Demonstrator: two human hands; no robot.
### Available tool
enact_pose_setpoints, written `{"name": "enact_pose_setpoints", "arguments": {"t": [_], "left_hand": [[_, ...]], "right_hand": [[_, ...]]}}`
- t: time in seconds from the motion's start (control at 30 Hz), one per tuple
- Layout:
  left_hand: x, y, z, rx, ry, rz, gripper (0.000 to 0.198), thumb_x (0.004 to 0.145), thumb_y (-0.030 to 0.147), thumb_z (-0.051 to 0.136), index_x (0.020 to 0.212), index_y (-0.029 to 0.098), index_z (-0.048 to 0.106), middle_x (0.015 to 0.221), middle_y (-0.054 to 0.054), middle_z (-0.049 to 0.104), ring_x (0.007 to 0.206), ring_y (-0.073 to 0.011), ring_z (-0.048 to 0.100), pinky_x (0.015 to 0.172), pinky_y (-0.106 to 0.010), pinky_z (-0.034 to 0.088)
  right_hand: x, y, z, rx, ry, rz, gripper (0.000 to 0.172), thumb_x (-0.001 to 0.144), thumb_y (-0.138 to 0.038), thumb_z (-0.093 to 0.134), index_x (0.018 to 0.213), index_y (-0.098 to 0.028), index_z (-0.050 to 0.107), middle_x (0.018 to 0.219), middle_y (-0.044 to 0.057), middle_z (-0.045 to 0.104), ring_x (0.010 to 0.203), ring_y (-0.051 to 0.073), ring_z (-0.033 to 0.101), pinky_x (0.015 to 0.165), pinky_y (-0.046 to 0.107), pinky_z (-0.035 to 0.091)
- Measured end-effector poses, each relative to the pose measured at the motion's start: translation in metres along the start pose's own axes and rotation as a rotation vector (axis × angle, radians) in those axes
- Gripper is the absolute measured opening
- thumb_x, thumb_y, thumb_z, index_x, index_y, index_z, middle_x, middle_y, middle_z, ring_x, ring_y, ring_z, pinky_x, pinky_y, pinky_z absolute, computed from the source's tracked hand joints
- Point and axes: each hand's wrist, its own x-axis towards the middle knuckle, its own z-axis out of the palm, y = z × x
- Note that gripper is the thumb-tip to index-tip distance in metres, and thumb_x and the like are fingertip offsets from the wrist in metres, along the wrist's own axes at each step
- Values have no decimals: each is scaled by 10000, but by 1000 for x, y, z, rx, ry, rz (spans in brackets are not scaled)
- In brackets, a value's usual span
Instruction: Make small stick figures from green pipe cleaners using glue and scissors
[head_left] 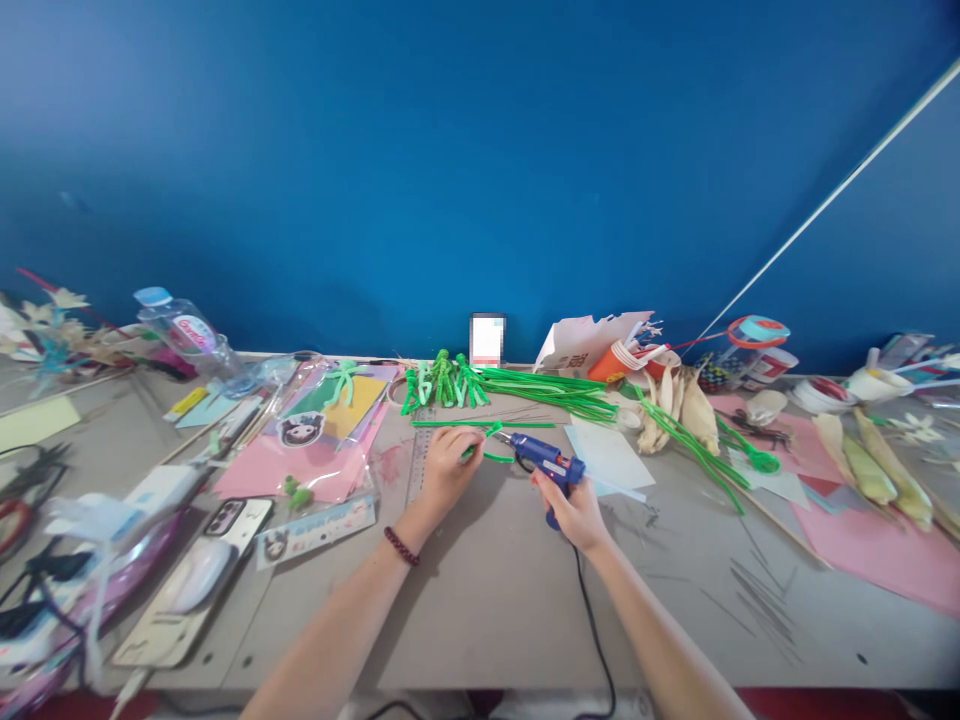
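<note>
In my right hand (pixel 576 510) is a blue hot glue gun (pixel 546 458), its nozzle pointing left and a clear glue stick (pixel 619 486) poking out behind. My left hand (pixel 453 462) pinches a bent green pipe cleaner (pixel 495 429), whose one end lies close to the nozzle; whether they touch I cannot tell. Beyond my hands stand several small figures (pixel 442 380) of twisted green pipe cleaners. A bundle of long green pipe cleaners (pixel 555 388) lies to their right. One straight green pipe cleaner (pixel 427 424) rests across the table behind my left hand.
On the left are a phone (pixel 225 525) with a white mouse-shaped object (pixel 202 577), a plastic bottle (pixel 180 325) and pink sheets in a clear bag (pixel 255 465). Dried husks (pixel 694 415), orange cups (pixel 611 362) and pink paper (pixel 862 550) lie right. The gun's cord (pixel 589 610) runs over the front edge.
</note>
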Motion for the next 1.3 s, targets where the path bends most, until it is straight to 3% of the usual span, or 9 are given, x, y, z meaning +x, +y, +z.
{"name": "enact_pose_setpoints", "arguments": {"t": [0.33, 0.57, 0.7, 0.77, 1.0, 1.13, 1.3], "left_hand": [[-1, 0, 1, 5, 69, 58, 136, 787, 96, 559, 848, 209, 601, 811, -24, 697, 784, -148, 644, 722, -315, 468], [0, -2, -4, -40, 75, -138, 71, 817, 188, 555, 840, 194, 622, 845, -47, 674, 829, -169, 625, 754, -336, 486], [2, -2, -5, -75, 89, -224, 66, 814, 201, 554, 789, 189, 614, 807, -39, 659, 800, -164, 617, 746, -329, 490], [3, -2, -5, -88, 84, -236, 72, 815, 203, 551, 777, 189, 610, 797, -38, 657, 791, -163, 615, 742, -327, 490], [4, -2, -7, -114, 96, -277, 78, 816, 234, 547, 793, 203, 614, 804, -38, 658, 793, -172, 624, 731, -328, 503], [4, -3, -6, -168, 98, -333, 84, 811, 249, 552, 803, 204, 623, 807, -32, 663, 786, -169, 628, 729, -326, 511], [2, -8, -2, -276, 90, -529, 154, 773, 300, 609, 877, 190, 635, 842, -49, 676, 770, -166, 640, 682, -303, 525]], "right_hand": [[1, 0, 1, -11, 39, -26, 375, 817, -507, 518, 653, -175, 581, 472, -12, 473, 464, 124, 446, 482, 259, 354], [9, -5, -1, 399, 16, 241, 531, 816, -650, 382, 847, -152, 565, 467, -10, 502, 422, 104, 425, 424, 222, 333], [8, -10, -9, 643, -139, 321, 372, 764, -482, 570, 993, -194, 518, 624, -28, 519, 432, 82, 430, 379, 198, 307], [7, -12, -12, 706, -224, 340, 391, 719, -372, 624, 1055, -221, 494, 740, -18, 539, 451, 76, 458, 351, 185, 284], [4, -14, -13, 708, -346, 344, 504, 663, -297, 690, 1117, -259, 475, 857, 2, 545, 559, 98, 526, 398, 187, 372], [6, -14, -20, 636, -280, 357, 469, 669, -306, 711, 1092, -247, 517, 905, 18, 570, 646, 119, 559, 473, 207, 433], [9, -19, -45, 439, -190, 418, 530, 614, -315, 768, 1087, -200, 559, 899, 45, 632, 742, 166, 595, 532, 245, 494]]}}
